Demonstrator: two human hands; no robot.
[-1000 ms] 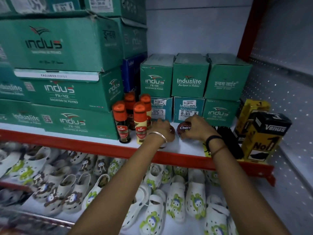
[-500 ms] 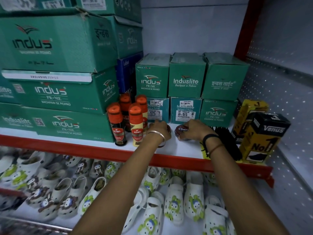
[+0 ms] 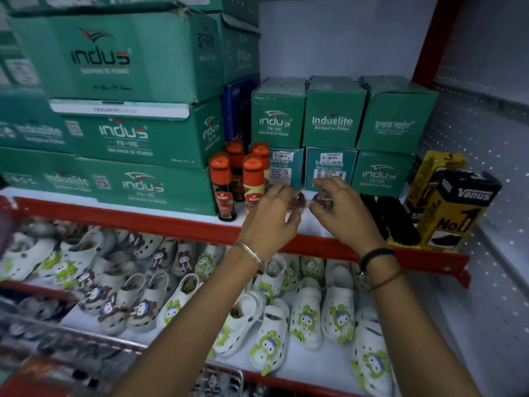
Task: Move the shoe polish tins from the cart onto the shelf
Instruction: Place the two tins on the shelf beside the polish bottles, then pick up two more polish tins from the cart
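Two round dark red shoe polish tins lie side by side on the white upper shelf (image 3: 315,224) in front of the small green boxes. The left tin (image 3: 296,198) shows just past the fingertips of my left hand (image 3: 272,222). The right tin (image 3: 323,201), with a "Cherry" label, sits under the raised fingers of my right hand (image 3: 340,213). Both hands hover close above the tins with fingers apart and hold nothing. Part of each tin is hidden by the fingers.
Orange-capped Kiwi polish bottles (image 3: 252,181) stand just left of the tins. Black brushes (image 3: 389,219) and yellow-black Venus boxes (image 3: 455,207) are to the right. Green Indus shoe boxes (image 3: 137,133) fill the back and left. White clogs (image 3: 306,313) cover the lower shelf. A blurred wire frame (image 3: 220,376) shows at the bottom.
Both hands rested on the tins on the shelf before. Now the fingers have lifted and spread, and the hands have drawn slightly back toward me. The tins stay in place.
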